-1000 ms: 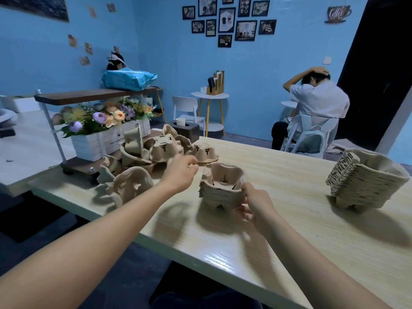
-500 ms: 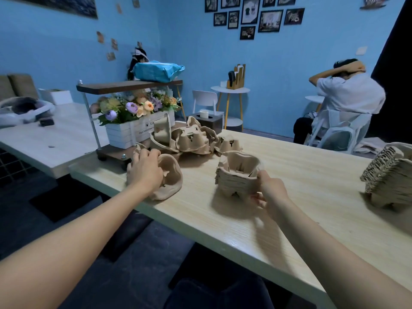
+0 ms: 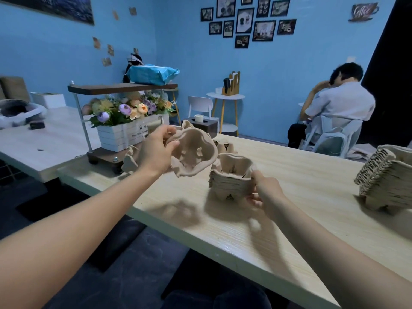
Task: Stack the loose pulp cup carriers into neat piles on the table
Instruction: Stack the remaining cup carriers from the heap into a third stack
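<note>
The left hand and the carrier it holds up cover most of the loose carriers lying near the far left corner of the table; their number cannot be told. The carrier itself is smeared with motion blur. The right hand hides the near right side of the small stack, so the fingertips' hold there is unseen. The tall stack runs off the right edge of the frame. The table's near right corner is cut off too. The print on the white flower box is partly covered.
</note>
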